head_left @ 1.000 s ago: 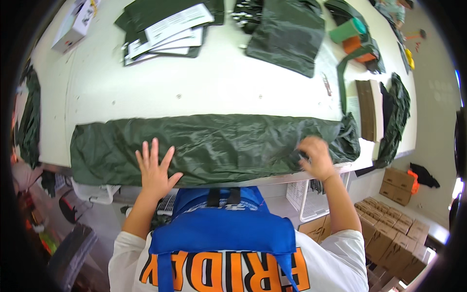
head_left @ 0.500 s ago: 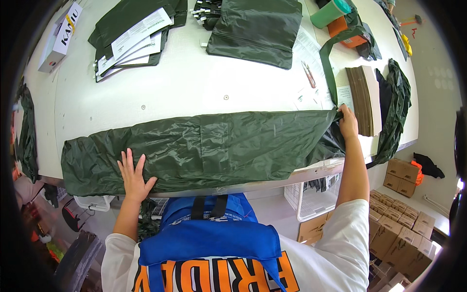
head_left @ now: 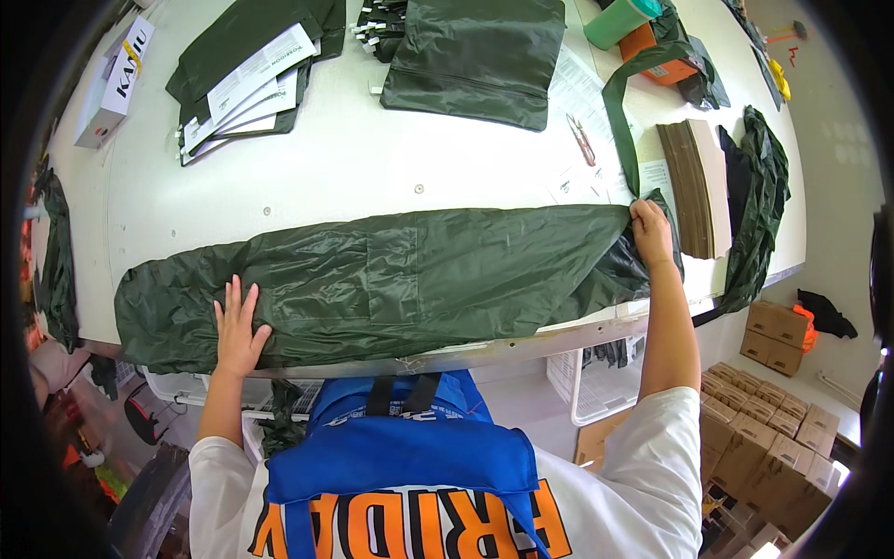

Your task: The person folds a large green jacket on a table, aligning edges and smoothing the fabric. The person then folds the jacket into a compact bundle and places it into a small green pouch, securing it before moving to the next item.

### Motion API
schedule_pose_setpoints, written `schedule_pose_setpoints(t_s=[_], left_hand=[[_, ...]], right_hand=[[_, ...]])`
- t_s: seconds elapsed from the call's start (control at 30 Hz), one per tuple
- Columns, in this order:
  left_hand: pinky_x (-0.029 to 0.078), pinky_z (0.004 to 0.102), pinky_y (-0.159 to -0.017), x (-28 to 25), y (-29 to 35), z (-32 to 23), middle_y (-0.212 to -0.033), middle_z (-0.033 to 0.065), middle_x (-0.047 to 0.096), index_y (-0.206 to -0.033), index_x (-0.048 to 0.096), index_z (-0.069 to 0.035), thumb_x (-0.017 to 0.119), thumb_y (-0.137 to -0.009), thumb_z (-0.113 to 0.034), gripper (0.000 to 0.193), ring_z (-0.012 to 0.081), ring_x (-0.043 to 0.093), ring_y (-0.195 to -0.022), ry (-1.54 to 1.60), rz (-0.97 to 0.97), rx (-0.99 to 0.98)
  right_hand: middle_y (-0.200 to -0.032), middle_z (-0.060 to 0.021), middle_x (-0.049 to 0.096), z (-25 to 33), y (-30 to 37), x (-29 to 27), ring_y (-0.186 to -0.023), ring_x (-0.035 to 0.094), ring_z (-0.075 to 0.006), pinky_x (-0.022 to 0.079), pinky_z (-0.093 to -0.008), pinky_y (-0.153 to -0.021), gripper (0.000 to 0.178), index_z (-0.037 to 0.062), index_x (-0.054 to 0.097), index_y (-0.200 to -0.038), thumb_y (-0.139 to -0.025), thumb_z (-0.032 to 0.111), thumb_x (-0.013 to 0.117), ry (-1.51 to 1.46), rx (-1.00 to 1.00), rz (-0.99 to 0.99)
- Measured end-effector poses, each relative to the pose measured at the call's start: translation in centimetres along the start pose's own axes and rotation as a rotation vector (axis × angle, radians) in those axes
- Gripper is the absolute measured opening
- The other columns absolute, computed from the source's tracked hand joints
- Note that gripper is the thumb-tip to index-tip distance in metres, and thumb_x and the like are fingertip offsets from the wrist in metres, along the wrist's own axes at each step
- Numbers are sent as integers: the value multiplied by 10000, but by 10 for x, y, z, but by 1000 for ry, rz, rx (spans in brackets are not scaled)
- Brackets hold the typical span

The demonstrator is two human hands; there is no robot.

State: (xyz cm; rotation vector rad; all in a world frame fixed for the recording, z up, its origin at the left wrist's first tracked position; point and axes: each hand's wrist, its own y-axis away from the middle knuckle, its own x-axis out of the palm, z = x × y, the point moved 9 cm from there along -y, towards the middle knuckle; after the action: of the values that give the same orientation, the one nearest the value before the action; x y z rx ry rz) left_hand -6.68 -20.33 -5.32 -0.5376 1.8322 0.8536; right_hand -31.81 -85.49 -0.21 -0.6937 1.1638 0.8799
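A long folded piece of shiny dark green waterproof fabric (head_left: 466, 265) lies along the near edge of the table, wrinkled at its left end, with a flat rectangular panel near the middle. My left hand (head_left: 238, 328) rests flat on its left part, fingers spread. At the far right corner, my right hand (head_left: 654, 231) pinches the upper layer's edge between thumb and fingers. A darker layer (head_left: 610, 270) shows beneath that corner. From beside the right hand, a dark green strap (head_left: 619, 121) runs away across the table and curves right.
Folded green pouches (head_left: 470, 70) and papers (head_left: 247, 84) lie at the back. Red-handled snips (head_left: 582, 140), a cardboard stack (head_left: 694, 191), an orange box (head_left: 652, 56) and a green cup (head_left: 622, 20) sit at right. White baskets (head_left: 596, 377) stand below the table edge (head_left: 447, 361).
The view has shifted slightly. My right hand has drawn the fabric corner a little left, and more of the darker layer shows beyond it. My left hand has slid slightly left.
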Motion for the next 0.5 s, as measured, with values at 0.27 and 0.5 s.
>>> schedule_pose_setpoints(t_s=[0.27, 0.5], left_hand=[[264, 553, -1062, -66, -33, -243, -1350, 142, 423, -1336, 461, -104, 760, -647, -502, 851, 340, 395, -1250, 122, -132, 579], [493, 360, -767, -21, -91, -364, -927, 94, 607, -1069, 612, -74, 690, -666, -91, 411, 277, 597, -858, 229, -41, 783]], right_hand=[[-896, -122, 595, 16, 1, -11, -945, 568, -320, 461, -389, -840, 310, 71, 662, -1025, -755, -8, 532, -47, -20, -22], [-958, -84, 653, 9, -9, -11, -965, 571, -288, 449, -384, -882, 197, 80, 701, -948, -770, 138, 640, 20, -85, 36]])
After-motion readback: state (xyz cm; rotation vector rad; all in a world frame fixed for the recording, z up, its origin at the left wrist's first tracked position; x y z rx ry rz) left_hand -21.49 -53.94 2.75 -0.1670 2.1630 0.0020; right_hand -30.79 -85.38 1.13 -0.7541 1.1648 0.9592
